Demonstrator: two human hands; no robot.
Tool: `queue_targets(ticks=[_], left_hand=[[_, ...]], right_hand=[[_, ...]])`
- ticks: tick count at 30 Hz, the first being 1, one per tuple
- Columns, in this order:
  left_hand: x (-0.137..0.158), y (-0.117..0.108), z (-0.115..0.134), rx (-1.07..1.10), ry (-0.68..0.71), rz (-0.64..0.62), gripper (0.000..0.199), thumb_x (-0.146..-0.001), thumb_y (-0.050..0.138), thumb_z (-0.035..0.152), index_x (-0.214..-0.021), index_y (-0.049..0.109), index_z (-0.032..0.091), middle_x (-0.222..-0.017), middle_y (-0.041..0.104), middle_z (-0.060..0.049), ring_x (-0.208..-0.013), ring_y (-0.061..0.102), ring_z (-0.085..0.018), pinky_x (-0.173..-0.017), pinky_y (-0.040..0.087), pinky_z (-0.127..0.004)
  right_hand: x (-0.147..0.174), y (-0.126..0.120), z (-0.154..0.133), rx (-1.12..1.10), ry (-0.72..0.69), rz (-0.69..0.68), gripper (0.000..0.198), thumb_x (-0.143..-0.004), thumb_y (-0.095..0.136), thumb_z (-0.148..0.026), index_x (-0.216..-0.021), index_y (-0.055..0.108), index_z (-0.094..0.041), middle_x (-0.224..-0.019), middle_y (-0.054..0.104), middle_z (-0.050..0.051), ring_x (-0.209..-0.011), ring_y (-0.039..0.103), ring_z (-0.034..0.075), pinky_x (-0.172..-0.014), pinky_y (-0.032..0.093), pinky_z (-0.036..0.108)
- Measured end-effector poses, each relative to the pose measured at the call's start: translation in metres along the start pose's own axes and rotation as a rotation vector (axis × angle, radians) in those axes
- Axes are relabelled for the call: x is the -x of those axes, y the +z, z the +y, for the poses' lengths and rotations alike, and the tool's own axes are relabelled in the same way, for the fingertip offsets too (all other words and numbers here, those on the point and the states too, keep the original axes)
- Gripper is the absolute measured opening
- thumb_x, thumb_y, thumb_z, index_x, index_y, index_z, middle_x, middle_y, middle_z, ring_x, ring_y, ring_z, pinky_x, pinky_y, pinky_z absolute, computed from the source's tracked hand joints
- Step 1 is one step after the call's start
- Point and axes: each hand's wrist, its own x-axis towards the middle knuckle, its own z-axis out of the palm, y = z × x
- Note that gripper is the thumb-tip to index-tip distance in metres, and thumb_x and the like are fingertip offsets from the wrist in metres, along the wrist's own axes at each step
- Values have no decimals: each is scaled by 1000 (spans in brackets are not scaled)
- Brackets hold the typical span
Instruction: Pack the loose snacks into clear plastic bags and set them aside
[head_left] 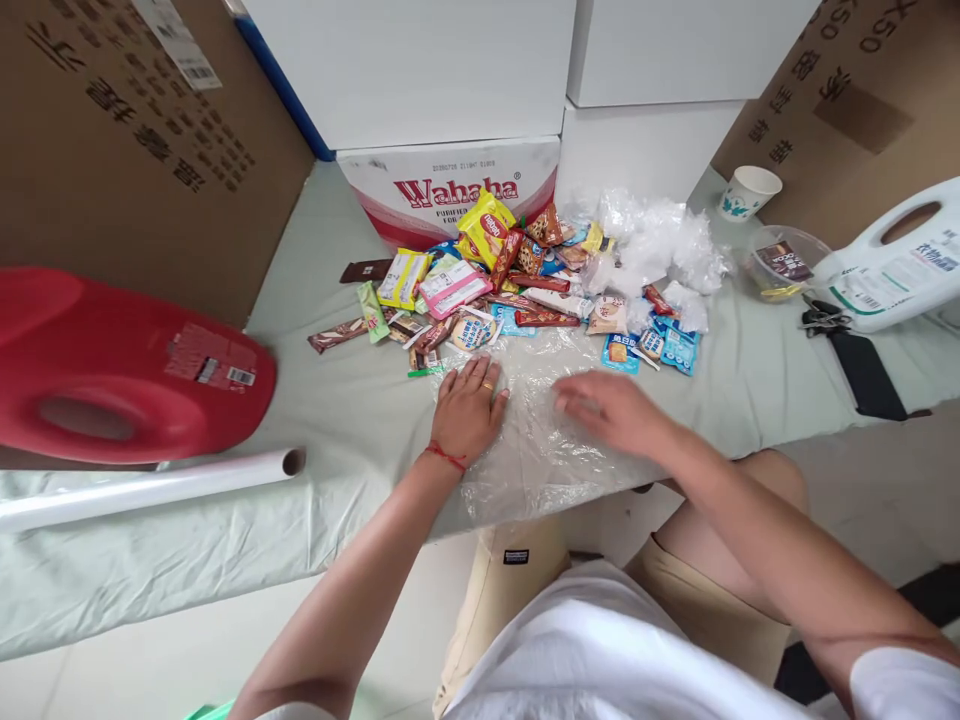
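The white carton (450, 170) reads "Wahaha", the yellow packet (486, 230) "nabati", the right cardboard (862, 110) "X50".

Stacked white boxes (420, 70) and brown cartons (135, 200) around a cloth-covered table (360, 430) suggest a storeroom-like workspace.

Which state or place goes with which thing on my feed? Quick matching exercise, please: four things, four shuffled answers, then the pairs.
Things
1. Bare left hand
2. Thin, clear plastic sheet
3. White paper cup with a blue-green leaf print
4. Large red plastic jug

States and places
A. Spread in front of the colourful heap of wrapped snacks
B. Lying on its side, far left
C. Palm down, with a red string bracelet at the wrist
D. Rear right, behind the round clear plastic tub

Pairs: 1-C, 2-A, 3-D, 4-B
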Motion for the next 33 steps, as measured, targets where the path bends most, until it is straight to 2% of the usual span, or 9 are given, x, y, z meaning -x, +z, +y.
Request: queue_targets(ticks=[3, 5, 8, 10, 13, 18, 21, 27, 33], left_hand=[[1, 0, -2, 16, 0, 7, 56, -107, 35, 41, -155, 54, 18, -166, 47, -12, -155, 41, -30, -128, 29, -54], [1, -1, -3, 23, -3, 13, 54, -107, 36, 41, -153, 56, 20, -165, 49, -11, -154, 43, -29, -128, 30, -54], [0, -3, -4, 27, 4, 23, 52, -107, 36, 40, -150, 58, 19, -163, 52, -11, -153, 45, -29, -127, 31, -53], [-1, -3, -4, 28, 11, 29, 51, -107, 37, 39, -149, 59, 19, -162, 52, -12, -152, 46, -30, -126, 32, -55], [0, -3, -5, 37, 18, 38, 51, -106, 40, 38, -148, 59, 18, -161, 53, -14, -151, 47, -31, -125, 33, -57], [1, -1, -8, 68, 38, 66, 48, -106, 42, 38, -148, 60, 23, -159, 55, -12, -149, 49, -31, -124, 35, -57], [1, -1, -9, 75, 29, 62, 48, -106, 42, 37, -148, 59, 22, -160, 54, -12, -150, 49, -31, -125, 34, -57], [0, -3, -9, 79, 34, 44, 48, -106, 42, 38, -147, 60, 21, -160, 55, -12, -150, 49, -31, -125, 34, -56], [-1, -2, -10, 51, 41, 57, 48, -107, 41, 38, -147, 61, 19, -159, 56, -13, -148, 51, -32, -124, 36, -57]], right_hand=[[-71, -36, 27, 291, 131, 129, 31, -103, 48, -25, -111, 77, -17, -112, 77, 13, -105, 70, 28, -89, 49, 36], [-121, -45, 40, 453, 178, 146, 32, -102, 47, -24, -112, 77, -15, -117, 75, 16, -109, 68, 30, -89, 48, 36], [-180, -42, 49, 589, 230, 72, 37, -100, 55, -30, -127, 72, -11, -133, 69, 22, -121, 64, 35, -92, 48, 37], [-201, -40, 51, 612, 295, -43, 43, -98, 61, -34, -131, 71, -8, -135, 68, 25, -121, 64, 37, -93, 49, 38], [-207, -47, 51, 608, 357, -135, 41, -93, 67, -34, -123, 75, -8, -126, 72, 26, -115, 67, 38, -91, 50, 38], [-197, -72, 48, 470, 435, 102, 35, -89, 71, -41, -112, 77, -15, -109, 77, 16, -102, 70, 30, -85, 50, 33], [-215, -63, 44, 271, 473, 163, 44, -95, 61, -53, -106, 76, -13, -100, 77, 14, -96, 70, 28, -80, 50, 31], [-268, -23, 33, 176, 572, 259, 55, -98, 58, -55, -122, 70, -7, -123, 71, 25, -118, 68, 34, -95, 52, 37], [-254, -33, 22, 215, 533, 132, 49, -95, 65, -44, -129, 66, -8, -127, 70, 23, -118, 67, 33, -94, 52, 36]])
